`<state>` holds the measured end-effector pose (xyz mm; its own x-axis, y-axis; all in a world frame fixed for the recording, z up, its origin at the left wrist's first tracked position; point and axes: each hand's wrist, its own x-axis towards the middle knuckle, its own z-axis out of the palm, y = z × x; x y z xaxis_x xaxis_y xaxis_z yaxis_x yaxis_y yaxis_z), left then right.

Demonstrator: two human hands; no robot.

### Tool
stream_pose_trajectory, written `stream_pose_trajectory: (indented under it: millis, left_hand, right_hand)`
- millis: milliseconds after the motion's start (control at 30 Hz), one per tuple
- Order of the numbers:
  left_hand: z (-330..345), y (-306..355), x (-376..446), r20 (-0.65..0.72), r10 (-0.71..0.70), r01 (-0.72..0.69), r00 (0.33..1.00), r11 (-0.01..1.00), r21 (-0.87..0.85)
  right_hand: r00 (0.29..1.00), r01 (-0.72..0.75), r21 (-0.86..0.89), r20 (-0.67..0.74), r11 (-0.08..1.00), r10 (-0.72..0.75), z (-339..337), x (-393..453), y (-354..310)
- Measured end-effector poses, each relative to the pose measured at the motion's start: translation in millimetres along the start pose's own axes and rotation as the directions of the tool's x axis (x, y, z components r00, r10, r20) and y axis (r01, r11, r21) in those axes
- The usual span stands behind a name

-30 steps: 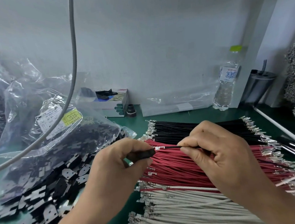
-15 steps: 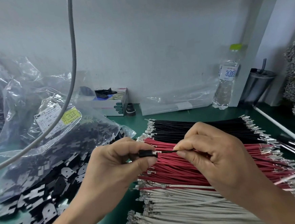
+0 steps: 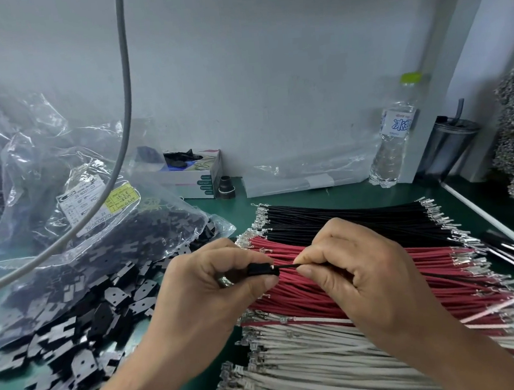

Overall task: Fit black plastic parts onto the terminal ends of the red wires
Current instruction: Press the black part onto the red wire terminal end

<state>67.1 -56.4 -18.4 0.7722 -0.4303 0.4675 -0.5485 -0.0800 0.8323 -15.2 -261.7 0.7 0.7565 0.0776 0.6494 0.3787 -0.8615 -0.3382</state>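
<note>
**Black part at wire tip, held over the red bundle**

We note the left hand (image 3: 213, 286) pinching a black part (image 3: 261, 270) between thumb and fingers. The right hand (image 3: 357, 274) pinches a thin wire (image 3: 287, 267) whose metal tip meets the part's right end. Both hands sit just above the red wires (image 3: 434, 270), which lie on the green bench (image 3: 357, 196) between black wires (image 3: 343, 218) and white wires (image 3: 309, 366). Loose black parts (image 3: 84, 325) spill from a bag (image 3: 66, 216) at left.
</note>
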Motion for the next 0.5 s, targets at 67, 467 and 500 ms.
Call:
stream_pose_trajectory:
  millis: [67,467,500]
  left_hand:
    - [-0.7,2.6,-0.5,0.0,0.006,-0.006,1.0,1.0,-0.004]
    - [-1.7,9.0,2.8,-0.152,-0.102,0.084,0.983,0.989,-0.119]
    - [-3.5,8.1,4.0,-0.178,-0.132,0.104,0.975,0.982,-0.156]
  right_hand:
    - [1.0,0.009,0.0,-0.016,1.0,-0.009,4.1,0.6,-2.5]
    - [0.972,0.112,-0.314,-0.162,0.943,-0.169,-1.9,7.2,-8.3]
    - [0.981,0.125,-0.313,-0.105,0.941,-0.165,-0.1,5.5,-10.1]
